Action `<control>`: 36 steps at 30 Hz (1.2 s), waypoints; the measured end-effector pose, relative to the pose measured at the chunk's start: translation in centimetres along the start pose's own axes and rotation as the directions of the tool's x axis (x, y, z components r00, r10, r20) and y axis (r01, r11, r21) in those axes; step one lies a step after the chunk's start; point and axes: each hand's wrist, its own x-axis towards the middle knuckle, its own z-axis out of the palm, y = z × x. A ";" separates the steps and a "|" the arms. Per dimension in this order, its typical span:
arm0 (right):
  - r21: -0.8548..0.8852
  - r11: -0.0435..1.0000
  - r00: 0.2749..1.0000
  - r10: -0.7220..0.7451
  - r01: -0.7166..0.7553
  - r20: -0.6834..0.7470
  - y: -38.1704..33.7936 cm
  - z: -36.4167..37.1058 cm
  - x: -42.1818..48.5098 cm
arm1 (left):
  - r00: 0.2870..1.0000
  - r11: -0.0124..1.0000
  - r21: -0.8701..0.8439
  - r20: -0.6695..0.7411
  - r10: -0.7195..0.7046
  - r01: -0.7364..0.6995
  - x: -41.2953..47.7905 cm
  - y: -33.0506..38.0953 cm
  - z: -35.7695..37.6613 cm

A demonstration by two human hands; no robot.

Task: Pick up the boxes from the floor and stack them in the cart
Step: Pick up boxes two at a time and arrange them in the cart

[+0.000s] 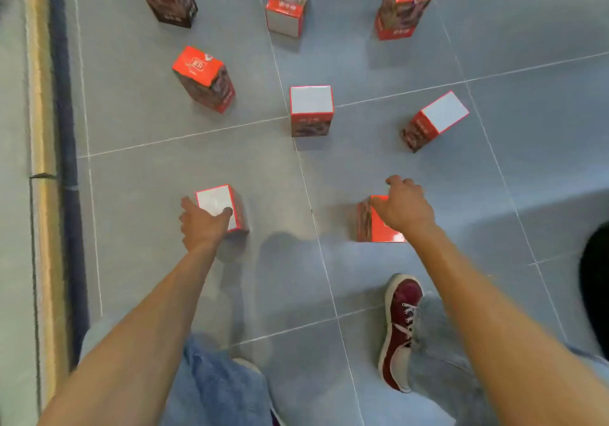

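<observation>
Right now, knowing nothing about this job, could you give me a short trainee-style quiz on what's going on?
1. True or false: the left hand grips a white-topped box.
2. What does the right hand grasp? A) a red box B) a bottle C) a cart handle
3. Fill in: the shoe on the floor is ____ in colour.

Key: 1 true; 2 A; 3 dark red.

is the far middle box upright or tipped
Tipped: the far middle box has its white end facing the camera, printed side up.
</observation>
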 end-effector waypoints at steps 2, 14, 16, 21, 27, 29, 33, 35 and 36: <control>0.027 1.000 0.999 0.016 -0.015 -0.028 0.2 1.0 1.4 | 0.999 1.000 -0.015 -0.033 0.003 -0.004 1.3 -0.3 1.3; 0.012 0.997 0.995 0.074 -0.073 -0.061 2.1 7.0 3.4 | 1.000 0.998 0.053 -0.026 -0.018 0.019 4.5 -2.0 5.0; 0.015 0.997 0.993 0.079 -0.078 -0.085 2.4 7.4 3.3 | 1.000 0.998 0.065 -0.030 -0.007 0.009 4.5 -1.9 4.8; 0.039 0.991 0.980 0.133 -0.129 -0.146 3.5 8.5 3.3 | 0.986 0.976 0.161 -0.056 0.160 -0.149 2.7 -1.1 4.4; 0.186 0.949 0.905 0.301 -0.254 -0.300 3.7 11.3 3.3 | 0.915 0.873 0.279 0.074 0.396 -0.400 -0.1 0.4 3.8; 0.253 0.920 0.896 0.361 -0.298 -0.260 3.7 12.0 3.5 | 0.893 0.843 0.298 0.115 0.435 -0.449 -1.1 0.8 3.7; 0.308 0.886 0.882 0.419 -0.346 -0.216 3.9 13.1 4.2 | 0.853 0.801 0.299 0.135 0.504 -0.519 -3.2 0.9 3.1; 0.337 0.873 0.867 0.441 -0.353 -0.232 4.0 13.5 4.6 | 0.840 0.789 0.293 0.138 0.525 -0.541 -3.9 0.8 2.9; 0.351 0.867 0.860 0.449 -0.354 -0.241 4.0 13.6 4.8 | 0.834 0.782 0.293 0.142 0.534 -0.550 -4.2 0.8 2.8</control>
